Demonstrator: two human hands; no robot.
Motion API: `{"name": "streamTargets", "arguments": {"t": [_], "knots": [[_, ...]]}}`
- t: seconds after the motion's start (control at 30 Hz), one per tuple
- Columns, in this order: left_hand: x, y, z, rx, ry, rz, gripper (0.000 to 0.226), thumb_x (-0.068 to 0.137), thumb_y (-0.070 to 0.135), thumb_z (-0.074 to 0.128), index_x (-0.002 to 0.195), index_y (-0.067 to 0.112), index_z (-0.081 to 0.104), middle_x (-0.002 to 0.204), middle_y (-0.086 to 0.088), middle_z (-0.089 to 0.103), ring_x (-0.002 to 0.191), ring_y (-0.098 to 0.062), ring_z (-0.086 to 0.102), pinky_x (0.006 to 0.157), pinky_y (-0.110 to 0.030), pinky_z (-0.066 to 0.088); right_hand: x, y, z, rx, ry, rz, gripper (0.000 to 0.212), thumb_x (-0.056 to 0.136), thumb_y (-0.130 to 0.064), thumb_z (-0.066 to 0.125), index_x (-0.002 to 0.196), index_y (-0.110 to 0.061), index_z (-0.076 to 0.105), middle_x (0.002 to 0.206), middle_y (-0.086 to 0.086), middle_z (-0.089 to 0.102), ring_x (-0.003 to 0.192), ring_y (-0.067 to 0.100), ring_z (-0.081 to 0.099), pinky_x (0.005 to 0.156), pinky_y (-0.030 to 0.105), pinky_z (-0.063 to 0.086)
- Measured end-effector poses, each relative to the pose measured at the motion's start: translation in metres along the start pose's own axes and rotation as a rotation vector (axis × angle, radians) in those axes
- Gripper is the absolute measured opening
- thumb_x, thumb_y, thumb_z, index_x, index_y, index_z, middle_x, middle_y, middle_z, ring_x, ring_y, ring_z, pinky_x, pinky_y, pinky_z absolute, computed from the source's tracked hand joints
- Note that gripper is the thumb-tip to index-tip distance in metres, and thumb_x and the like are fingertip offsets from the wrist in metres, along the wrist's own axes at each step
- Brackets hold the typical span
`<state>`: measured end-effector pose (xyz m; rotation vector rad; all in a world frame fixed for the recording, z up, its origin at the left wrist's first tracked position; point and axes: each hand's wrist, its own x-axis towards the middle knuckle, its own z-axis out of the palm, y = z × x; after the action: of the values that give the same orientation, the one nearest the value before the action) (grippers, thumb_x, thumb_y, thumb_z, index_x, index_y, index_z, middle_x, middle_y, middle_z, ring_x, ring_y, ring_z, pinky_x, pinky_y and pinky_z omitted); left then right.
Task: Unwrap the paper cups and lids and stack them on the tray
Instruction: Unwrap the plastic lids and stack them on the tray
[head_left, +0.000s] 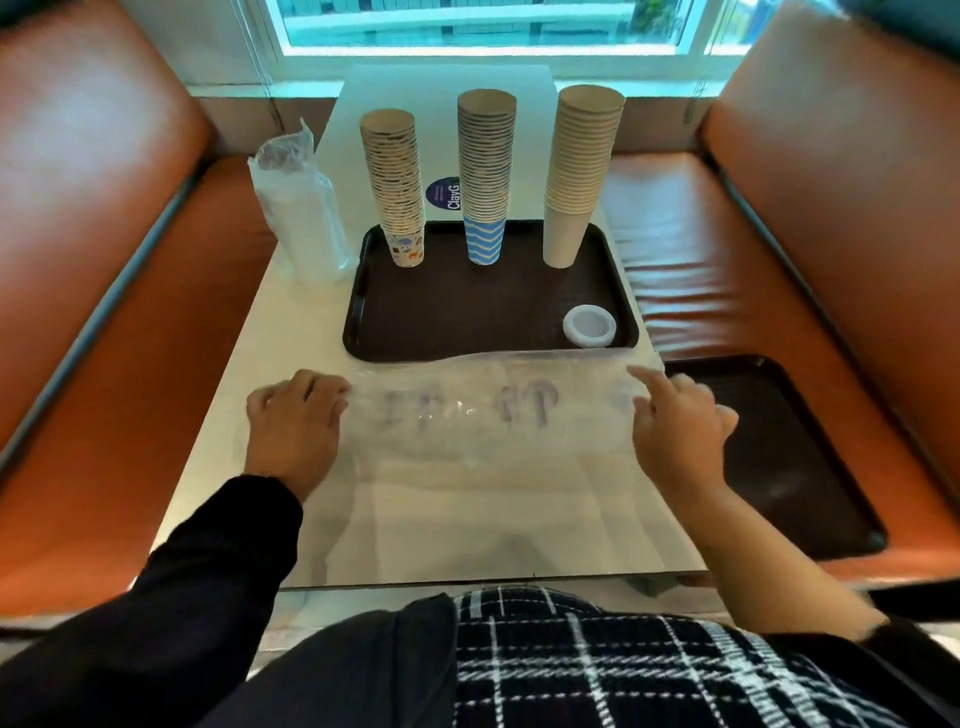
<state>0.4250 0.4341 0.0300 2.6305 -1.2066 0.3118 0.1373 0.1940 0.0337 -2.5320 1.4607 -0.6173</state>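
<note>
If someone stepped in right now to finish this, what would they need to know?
Left hand grips one end of the empty clear wrapper; right hand touches the other end, forefinger out.
Done: three unwrapped cup stacks stand on the brown tray; a white lid lies at its near right corner.
Left: clear the wrapper, then unwrap the bagged lids standing left of the tray and stack them on it.

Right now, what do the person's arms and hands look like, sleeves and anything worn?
The left arm wears a long black sleeve down to the wrist; the left hand is bare. The right forearm looks bare, as does the right hand. No rings or watch are discernible.
</note>
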Motion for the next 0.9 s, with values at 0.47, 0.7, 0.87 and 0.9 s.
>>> {"name": "streamTargets", "arguments": {"t": [0.47,0.7,0.87,0.9], "knots": [[0.019,0.114,0.031,-0.064,-0.236,0.192,0.061,0.091,0.047,0.026,0.147,0.028,0.039,0.158,-0.007,0.028,0.148,-0.033,0.017,0.114,-0.061,0.01,0.028,-0.026,0.047,-0.027,-0.224,-0.322,0.037,0.093,-0.041,0.053,0.127,-0.027,0.063,0.142,0.006,0.051,0.128,0.033,0.047,0.104,0.047,0.034],[-0.001,0.118,0.075,0.028,-0.499,0.089,0.058,0.098,0.059,0.014,0.15,0.047,-0.006,0.162,0.009,-0.016,0.149,-0.025,-0.015,0.11,-0.065,-0.015,0.022,0.008,0.07,-0.147,-0.551,-0.402,0.082,0.081,-0.068,-0.004,0.156,-0.039,0.007,0.164,-0.012,-0.006,0.152,0.017,-0.01,0.119,0.047,-0.012],[-0.004,0.119,0.075,0.027,-0.456,0.075,0.058,0.097,0.06,0.015,0.151,0.047,-0.003,0.162,0.011,-0.013,0.149,-0.023,-0.013,0.11,-0.063,-0.014,0.027,0.028,0.064,-0.192,-0.55,-0.309,0.084,0.078,-0.071,-0.008,0.155,-0.039,0.0,0.164,-0.008,-0.014,0.15,0.018,-0.016,0.119,0.049,-0.012],[-0.004,0.119,0.076,0.023,-0.451,0.072,0.058,0.097,0.06,0.015,0.151,0.047,-0.002,0.162,0.011,-0.012,0.149,-0.023,-0.013,0.111,-0.063,-0.014,0.027,0.029,0.064,-0.184,-0.551,-0.313,0.083,0.079,-0.071,-0.008,0.155,-0.039,0.0,0.164,-0.007,-0.014,0.15,0.018,-0.017,0.119,0.049,-0.012]]}}
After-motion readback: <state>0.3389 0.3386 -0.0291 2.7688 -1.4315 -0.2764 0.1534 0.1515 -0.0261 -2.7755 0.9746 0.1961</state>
